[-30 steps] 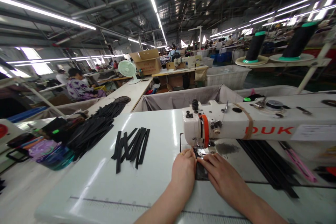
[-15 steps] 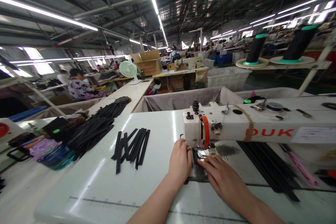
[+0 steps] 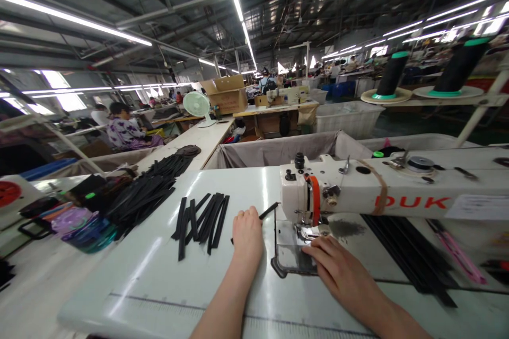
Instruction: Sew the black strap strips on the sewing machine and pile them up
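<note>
My left hand [image 3: 247,235] covers one black strip [image 3: 268,211], and my right hand [image 3: 342,267] lies flat just beside the presser foot [image 3: 312,231], well apart. The black strips [image 3: 202,222] left of centre overlap too much to count.

This is a large sewing factory. Just right of the left hand's fingers [image 3: 247,228] stands a sewing machine [image 3: 342,190], built into a white surface [image 3: 131,286], with black thread cones [image 3: 460,66] on a stand further right. Far ahead of the fingers, more sewing machines [image 3: 288,96] and long tables run across the floor under strip lights [image 3: 234,5], among cloth-lined bins [image 3: 278,151] and cardboard boxes [image 3: 225,94], while a seated worker [image 3: 126,130] sits well to the left
</note>
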Demonstrator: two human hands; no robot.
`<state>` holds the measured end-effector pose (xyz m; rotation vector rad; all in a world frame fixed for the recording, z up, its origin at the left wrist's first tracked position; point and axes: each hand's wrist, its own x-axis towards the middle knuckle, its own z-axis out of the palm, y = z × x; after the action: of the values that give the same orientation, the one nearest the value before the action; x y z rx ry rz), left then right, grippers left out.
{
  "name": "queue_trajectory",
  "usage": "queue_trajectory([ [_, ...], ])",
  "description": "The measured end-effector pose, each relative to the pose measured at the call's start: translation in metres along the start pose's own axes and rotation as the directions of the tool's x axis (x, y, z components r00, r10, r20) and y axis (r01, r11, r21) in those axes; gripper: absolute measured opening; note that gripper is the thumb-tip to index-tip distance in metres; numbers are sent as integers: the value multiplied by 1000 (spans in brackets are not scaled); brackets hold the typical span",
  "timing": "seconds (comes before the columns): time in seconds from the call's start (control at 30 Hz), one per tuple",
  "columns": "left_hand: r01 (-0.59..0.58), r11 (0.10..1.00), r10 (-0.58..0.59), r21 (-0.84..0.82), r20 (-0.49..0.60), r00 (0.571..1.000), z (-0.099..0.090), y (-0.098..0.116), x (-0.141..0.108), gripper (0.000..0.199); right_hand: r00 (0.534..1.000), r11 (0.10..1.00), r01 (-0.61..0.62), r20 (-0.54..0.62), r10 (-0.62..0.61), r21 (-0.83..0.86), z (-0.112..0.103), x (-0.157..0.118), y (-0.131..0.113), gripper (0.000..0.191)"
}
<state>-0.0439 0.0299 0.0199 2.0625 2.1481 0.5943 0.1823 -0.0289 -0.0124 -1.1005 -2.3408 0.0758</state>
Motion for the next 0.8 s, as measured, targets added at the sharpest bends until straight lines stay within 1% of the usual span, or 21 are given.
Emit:
queue_trajectory([
  [0.03, 44, 991, -37, -126, 50, 998, 0, 2, -4, 11, 1000, 1000, 1, 7, -1, 12, -1, 1, -1, 35],
  [0.07, 93, 955, -52, -280, 149, 987, 1, 6, -8, 13, 1000, 1000, 7, 18, -8, 29, -3, 2, -3, 34],
  [0.1, 159, 885, -34, -437, 281, 959, 4, 10, -14, 15, 999, 999, 20, 31, -22, 48, -5, 3, -5, 33],
  [0.13, 252, 788, 10, -562, 421, 907, 7, 14, -20, 15, 998, 997, 41, 48, -44, 67, -7, 4, -6, 33],
  [0.17, 355, 687, 70, -634, 544, 836, 11, 18, -26, 16, 996, 995, 66, 62, -71, 79, -8, 5, -8, 34],
  [0.2, 435, 601, 126, -670, 617, 777, 14, 22, -31, 17, 993, 992, 92, 70, -98, 82, -9, 6, -10, 34],
  [0.23, 485, 550, 155, -680, 654, 740, 18, 24, -35, 19, 990, 990, 120, 68, -125, 72, -9, 6, -11, 34],
  [0.27, 501, 533, 170, -682, 666, 726, 20, 26, -38, 20, 987, 988, 148, 53, -150, 46, -9, 6, -12, 33],
  [0.3, 480, 552, 170, -682, 655, 736, 21, 27, -40, 20, 984, 985, 172, 35, -172, 5, -7, 5, -12, 32],
  [0.33, 421, 604, 163, -676, 622, 765, 20, 28, -42, 19, 982, 981, 190, 15, -190, -44, -5, 3, -13, 32],
  [0.37, 321, 676, 159, -663, 557, 815, 18, 28, -42, 17, 979, 975, 203, -1, -204, -93, -3, 1, -13, 32],
  [0.4, 190, 752, 163, -631, 458, 874, 16, 29, -42, 16, 976, 968, 212, -13, -216, -137, 0, 0, -12, 33],
  [0.43, 50, 819, 179, -572, 338, 924, 13, 29, -41, 15, 975, 961, 216, -19, -222, -173, 2, -2, -12, 34],
  [0.47, -77, 866, 213, -494, 226, 951, 11, 29, -41, 14, 975, 956, 214, -20, -222, -201, 5, -3, -12, 35],
  [0.5, -177, 890, 259, -421, 144, 955, 9, 30, -41, 12, 976, 952, 206, -26, -218, -224, 7, -4, -12, 35],
  [0.53, -255, 893, 311, -370, 99, 945, 9, 30, -40, 10, 976, 949, 199, -38, -214, -245, 8, -4, -12, 36],
  [0.6, -357, 867, 410, -348, 89, 908, 11, 31, -40, 8, 977, 942, 178, -66, -204, -283, 11, -4, -12, 38],
  [0.67, -418, 832, 474, -366, 76, 877, 17, 31, -39, 12, 978, 939, 158, -86, -192, -305, 12, -2, -12, 40],
  [0.8, -464, 809, 506, -361, 27, 862, 26, 27, -36, 13, 985, 944, 133, -69, -161, -302, 12, 2, -14, 41],
])
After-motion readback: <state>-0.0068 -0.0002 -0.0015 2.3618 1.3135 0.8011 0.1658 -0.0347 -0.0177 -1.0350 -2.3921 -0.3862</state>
